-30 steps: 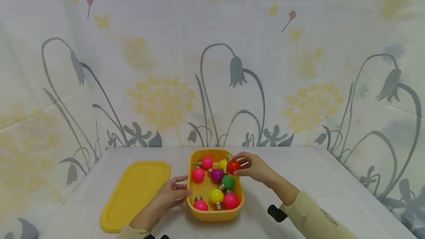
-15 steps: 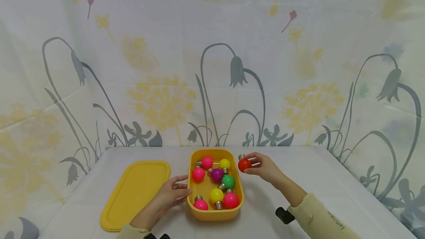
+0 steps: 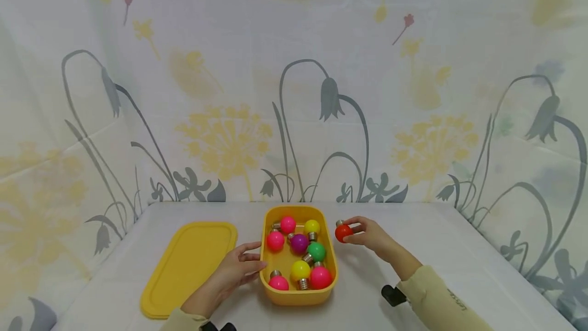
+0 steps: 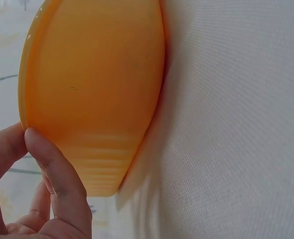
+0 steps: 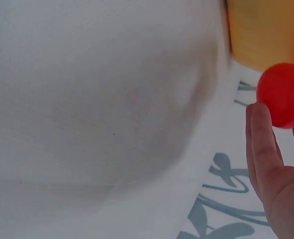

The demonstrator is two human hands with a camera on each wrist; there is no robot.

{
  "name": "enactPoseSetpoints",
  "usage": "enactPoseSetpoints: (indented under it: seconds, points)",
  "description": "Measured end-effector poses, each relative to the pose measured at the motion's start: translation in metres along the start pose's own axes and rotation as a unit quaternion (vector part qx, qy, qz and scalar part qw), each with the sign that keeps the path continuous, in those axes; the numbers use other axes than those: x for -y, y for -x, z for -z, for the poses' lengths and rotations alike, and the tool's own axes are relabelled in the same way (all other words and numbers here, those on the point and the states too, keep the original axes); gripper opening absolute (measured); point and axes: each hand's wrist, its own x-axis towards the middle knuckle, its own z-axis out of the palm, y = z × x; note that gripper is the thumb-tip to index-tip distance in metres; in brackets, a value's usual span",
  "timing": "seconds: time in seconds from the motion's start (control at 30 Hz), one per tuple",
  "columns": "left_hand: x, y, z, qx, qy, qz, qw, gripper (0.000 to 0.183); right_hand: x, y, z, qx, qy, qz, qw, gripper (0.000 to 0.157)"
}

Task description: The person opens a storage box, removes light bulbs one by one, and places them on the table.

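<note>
Just right of the yellow box [image 3: 297, 298], apart from it, a red bulb [image 3: 342, 233] is pinched in the fingers of the right hand [image 3: 371, 236]. The left hand [image 3: 231, 272] pinches the box's left rim. Inside the box lie four pink bulbs [image 3: 320, 277], two yellow bulbs [image 3: 300, 270], a purple bulb [image 3: 299, 243] and a green bulb [image 3: 317, 251]. Left of the box, a yellow lid [image 3: 188, 269] lies on the bench [image 3: 363, 300].

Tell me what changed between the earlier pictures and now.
The right hand carried the red bulb rightward, from over the right side of the yellow box to outside it. Nothing was let go. The left hand still holds the rim; the other bulbs and yellow lid stayed put.
</note>
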Motion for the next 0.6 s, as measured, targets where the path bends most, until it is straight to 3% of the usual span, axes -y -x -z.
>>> enactPoseSetpoints:
  seconds: [0.6]
  points:
    - [0.002,0.000,0.002,0.006,0.006,-0.004,1.0000,0.060,-0.015,-0.011,-0.004,0.034,0.016,-0.034,0.999,0.039]
